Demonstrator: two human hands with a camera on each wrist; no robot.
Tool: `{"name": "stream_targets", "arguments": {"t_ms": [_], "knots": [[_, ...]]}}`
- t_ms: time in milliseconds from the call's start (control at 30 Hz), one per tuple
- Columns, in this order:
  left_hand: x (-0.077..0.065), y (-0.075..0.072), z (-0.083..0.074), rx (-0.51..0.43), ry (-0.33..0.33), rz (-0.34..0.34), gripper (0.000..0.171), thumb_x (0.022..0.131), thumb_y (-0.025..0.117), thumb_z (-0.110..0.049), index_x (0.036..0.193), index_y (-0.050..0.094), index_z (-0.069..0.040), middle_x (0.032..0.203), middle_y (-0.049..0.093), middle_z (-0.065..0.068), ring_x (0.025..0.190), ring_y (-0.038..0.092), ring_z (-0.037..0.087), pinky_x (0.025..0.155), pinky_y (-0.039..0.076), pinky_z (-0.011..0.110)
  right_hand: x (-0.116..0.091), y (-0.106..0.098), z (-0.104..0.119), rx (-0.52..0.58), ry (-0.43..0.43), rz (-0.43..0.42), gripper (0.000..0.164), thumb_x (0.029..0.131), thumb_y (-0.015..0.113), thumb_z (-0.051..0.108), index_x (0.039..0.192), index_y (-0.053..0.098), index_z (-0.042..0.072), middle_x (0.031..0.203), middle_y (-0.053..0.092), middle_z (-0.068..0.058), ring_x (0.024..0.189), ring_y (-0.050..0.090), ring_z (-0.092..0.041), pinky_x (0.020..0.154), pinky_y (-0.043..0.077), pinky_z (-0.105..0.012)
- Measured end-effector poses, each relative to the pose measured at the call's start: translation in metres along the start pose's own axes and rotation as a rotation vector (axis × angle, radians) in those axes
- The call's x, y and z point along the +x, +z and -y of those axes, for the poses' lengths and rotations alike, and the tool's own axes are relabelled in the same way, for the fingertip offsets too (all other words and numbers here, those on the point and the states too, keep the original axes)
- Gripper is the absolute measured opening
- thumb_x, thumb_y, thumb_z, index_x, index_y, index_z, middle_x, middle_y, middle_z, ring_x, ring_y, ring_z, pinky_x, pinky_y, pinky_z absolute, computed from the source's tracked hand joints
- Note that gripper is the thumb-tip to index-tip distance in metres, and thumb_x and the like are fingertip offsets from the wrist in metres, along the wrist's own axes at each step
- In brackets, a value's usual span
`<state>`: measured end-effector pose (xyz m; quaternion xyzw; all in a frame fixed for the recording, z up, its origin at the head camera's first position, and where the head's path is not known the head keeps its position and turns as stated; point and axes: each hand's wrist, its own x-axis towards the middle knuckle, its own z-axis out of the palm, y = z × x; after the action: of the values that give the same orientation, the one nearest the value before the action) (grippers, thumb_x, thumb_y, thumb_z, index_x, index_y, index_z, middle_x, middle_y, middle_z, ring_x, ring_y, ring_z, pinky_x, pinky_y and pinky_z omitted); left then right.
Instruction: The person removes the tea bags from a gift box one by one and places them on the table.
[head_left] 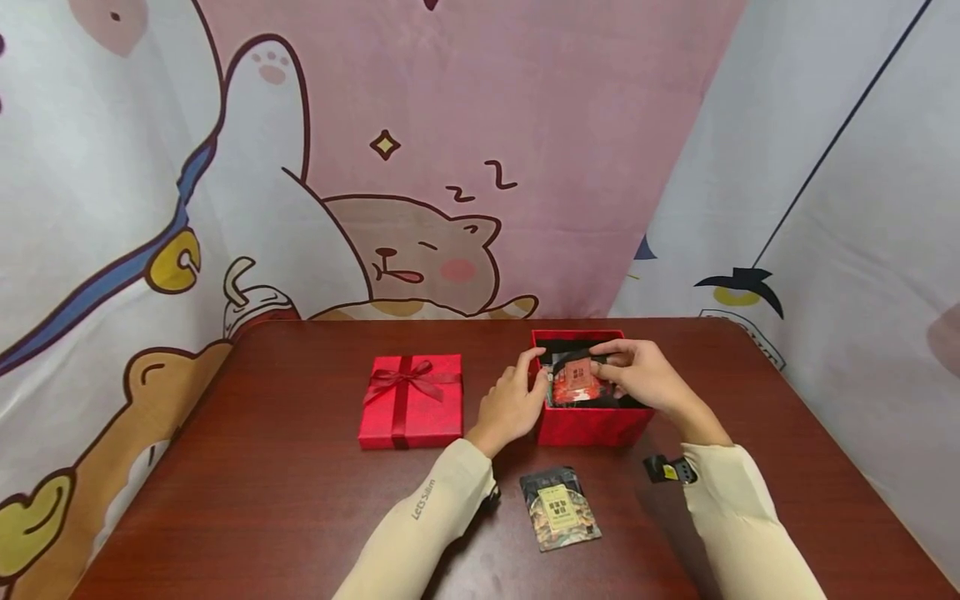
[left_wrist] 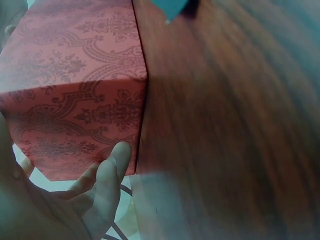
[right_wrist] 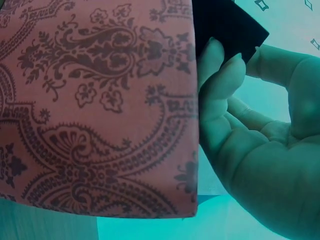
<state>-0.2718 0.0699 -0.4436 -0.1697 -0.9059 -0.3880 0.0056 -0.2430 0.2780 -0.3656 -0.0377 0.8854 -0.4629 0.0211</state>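
Observation:
A red gift box (head_left: 592, 427) stands lidless on the table, with dark lining inside. My right hand (head_left: 648, 375) reaches over its right side and pinches a food packet (head_left: 576, 379) with a red label and a black top, which lies tilted within the box mouth. In the right wrist view a black corner (right_wrist: 225, 30) shows between thumb and fingers. My left hand (head_left: 513, 404) touches the box's left wall near the rim, its fingers fairly straight along the patterned side (left_wrist: 85, 120). Further contents of the box are mostly hidden.
The red lid (head_left: 442, 421) with its ribbon bow lies left of the box. A black food packet with a yellow label (head_left: 559, 508) lies flat in front of the box. Behind the brown table (head_left: 300, 500) hangs a printed cartoon curtain (head_left: 585, 167).

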Motion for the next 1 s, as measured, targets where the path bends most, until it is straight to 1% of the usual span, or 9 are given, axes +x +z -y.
{"name": "stream_targets", "arguments": {"t_ms": [467,700,1000], "knots": [[0.000,0.001,0.002,-0.007,0.011,-0.010,0.046,0.103,0.036,-0.049,0.149,0.035,-0.040,0.107,0.061,0.004,0.086,0.063,0.024,0.069,0.049,0.044,-0.010,-0.003,0.005,0.056,0.010,-0.002,0.040,0.095,0.066,0.011,0.128,0.057,-0.010,0.086,0.071,-0.010,0.058,0.055,-0.016,0.055,0.051,-0.029],[-0.001,0.001,0.002,-0.011,0.005,0.001,0.047,0.103,0.036,-0.047,0.149,0.034,-0.040,0.105,0.060,0.003,0.086,0.062,0.023,0.068,0.049,0.043,-0.016,-0.005,0.008,0.070,0.015,0.004,0.042,0.095,0.066,0.011,0.129,0.056,-0.010,0.089,0.071,-0.012,0.059,0.056,-0.017,0.057,0.052,-0.030],[-0.001,0.000,0.001,-0.018,0.001,0.007,0.047,0.103,0.035,-0.048,0.149,0.034,-0.042,0.108,0.060,0.004,0.087,0.062,0.025,0.070,0.049,0.044,-0.021,-0.008,0.005,0.096,0.022,0.017,0.043,0.095,0.066,0.013,0.130,0.055,-0.009,0.090,0.070,-0.010,0.062,0.057,-0.017,0.059,0.053,-0.030]]}}
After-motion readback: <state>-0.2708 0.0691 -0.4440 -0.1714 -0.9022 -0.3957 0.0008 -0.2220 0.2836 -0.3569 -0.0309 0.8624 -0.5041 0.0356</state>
